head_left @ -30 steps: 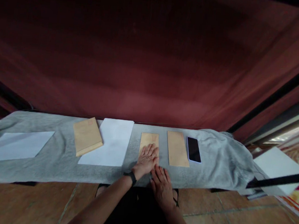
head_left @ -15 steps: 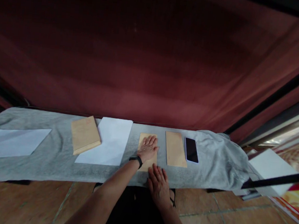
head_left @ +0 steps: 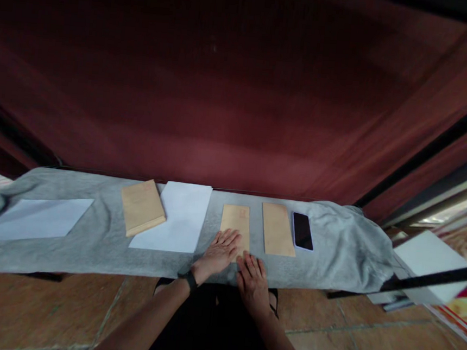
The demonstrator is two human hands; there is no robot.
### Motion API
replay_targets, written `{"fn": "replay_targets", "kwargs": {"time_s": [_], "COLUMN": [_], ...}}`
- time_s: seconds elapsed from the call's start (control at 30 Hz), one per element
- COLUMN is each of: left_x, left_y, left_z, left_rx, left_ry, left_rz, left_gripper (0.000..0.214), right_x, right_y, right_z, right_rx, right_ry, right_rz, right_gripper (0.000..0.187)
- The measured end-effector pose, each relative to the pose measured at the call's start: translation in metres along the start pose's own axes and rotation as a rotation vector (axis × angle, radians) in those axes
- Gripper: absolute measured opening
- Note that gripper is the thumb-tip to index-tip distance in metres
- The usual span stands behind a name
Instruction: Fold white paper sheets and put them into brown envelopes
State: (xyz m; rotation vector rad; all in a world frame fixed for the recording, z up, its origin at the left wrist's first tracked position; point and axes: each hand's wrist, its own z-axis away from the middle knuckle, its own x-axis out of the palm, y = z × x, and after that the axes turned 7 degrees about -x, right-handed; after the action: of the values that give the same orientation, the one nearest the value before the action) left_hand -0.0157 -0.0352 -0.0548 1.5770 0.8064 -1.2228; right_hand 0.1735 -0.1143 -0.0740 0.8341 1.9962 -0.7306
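Observation:
A brown paper envelope (head_left: 237, 217) lies flat on the grey cloth in front of me, faint red print near its far end. My left hand (head_left: 219, 253), with a dark watch at the wrist, rests flat over the envelope's near left part, fingers stretched out. At the near right corner, my right hand (head_left: 253, 277) lies with fingers extended, its fingertips touching the envelope's edge. Neither hand grips anything. Just to the right is a second brown envelope (head_left: 278, 230), flat and apart from both hands.
A phone (head_left: 302, 231) lies right of the second envelope. Leftward, a stack of brown envelopes (head_left: 143, 209) overlaps white paper (head_left: 183, 217), with another white sheet (head_left: 37, 218) farther left. Grey cloth (head_left: 341, 255) covers the narrow table. A dark red curtain (head_left: 222, 114) hangs behind.
My left hand has slid down the envelope towards me, uncovering its far half and the red print. My right hand stays near the lower right corner. The view has shifted slightly.

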Motion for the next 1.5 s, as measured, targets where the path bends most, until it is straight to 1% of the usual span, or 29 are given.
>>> {"fn": "replay_targets", "kwargs": {"time_s": [0.07,0.13,0.17,0.23,0.3,0.37,0.47,0.57,0.63,0.7,0.77,0.87,0.97,1.03,1.07,1.13,1.2,1.27,1.33,1.4,1.5], "left_x": [-0.001,-0.001,-0.001,0.002,0.007,0.011,0.014,0.012,0.009,0.007,0.006,0.002,-0.009,-0.021,-0.027,-0.036,-0.038,-0.034,-0.023,-0.012,-0.001], "left_y": [0.003,0.007,0.009,0.011,0.01,0.008,0.009,0.015,0.018,0.017,0.012,0.007,0.016,0.029,0.035,0.046,0.051,0.05,0.047,0.041,0.031], "left_z": [0.018,0.037,0.046,0.06,0.069,0.072,0.07,0.063,0.056,0.047,0.038,0.029,0.023,0.019,0.017,0.014,0.012,0.011,0.011,0.01,0.009], "left_rx": [-0.003,0.023,0.054,0.053,-0.016,-0.12,-0.252,-0.322,-0.364,-0.432,-0.51,-0.584,-0.599,-0.56,-0.536,-0.548,-0.606,-0.645,-0.647,-0.65,-0.675], "left_ry": [0.03,0.068,0.087,0.14,0.192,0.234,0.27,0.293,0.321,0.36,0.394,0.386,0.358,0.353,0.355,0.367,0.352,0.288,0.225,0.206,0.189], "left_rz": [-0.012,-0.03,-0.038,-0.059,-0.076,-0.082,-0.048,0.037,0.113,0.211,0.358,0.674,0.983,1.153,1.234,1.389,1.481,1.503,1.49,1.451,1.314], "left_gripper": [0.05,0.049,0.049,0.049,0.049,0.05,0.048,0.047,0.052,0.058,0.063,0.067,0.063,0.056,0.052,0.049,0.056,0.065,0.073,0.077,0.077], "right_x": [0.001,0.001,0.0,-0.001,-0.001,0.0,0.005,0.011,0.014,0.016,0.016,0.01,-0.001,-0.009,-0.012,-0.015,-0.015,-0.011,-0.006,-0.001,0.002], "right_y": [-0.001,-0.002,-0.002,-0.003,-0.004,-0.007,-0.014,-0.021,-0.024,-0.026,-0.027,-0.029,-0.029,-0.025,-0.021,-0.013,-0.008,-0.009,-0.014,-0.021,-0.027], "right_z": [0.0,0.0,0.0,0.0,-0.001,-0.001,-0.002,-0.004,-0.006,-0.009,-0.013,-0.024,-0.038,-0.049,-0.055,-0.066,-0.075,-0.081,-0.082,-0.079,-0.069], "right_rx": [-0.004,-0.006,-0.005,-0.004,0.005,0.021,0.051,0.098,0.116,0.115,0.123,0.17,0.253,0.332,0.378,0.488,0.643,0.809,0.909,0.945,0.972], "right_ry": [0.003,0.007,0.011,0.012,0.01,0.012,0.047,0.094,0.117,0.127,0.127,0.073,-0.024,-0.03,0.003,0.122,0.254,0.341,0.37,0.365,0.325], "right_rz": [0.012,0.019,0.02,0.021,0.025,0.035,0.055,0.062,0.058,0.058,0.069,0.092,0.058,-0.047,-0.135,-0.386,-0.723,-1.101,-1.374,-1.475,-1.502], "right_gripper": [0.047,0.047,0.046,0.044,0.044,0.045,0.047,0.048,0.049,0.049,0.048,0.043,0.039,0.04,0.04,0.035,0.029,0.03,0.034,0.038,0.04]}}
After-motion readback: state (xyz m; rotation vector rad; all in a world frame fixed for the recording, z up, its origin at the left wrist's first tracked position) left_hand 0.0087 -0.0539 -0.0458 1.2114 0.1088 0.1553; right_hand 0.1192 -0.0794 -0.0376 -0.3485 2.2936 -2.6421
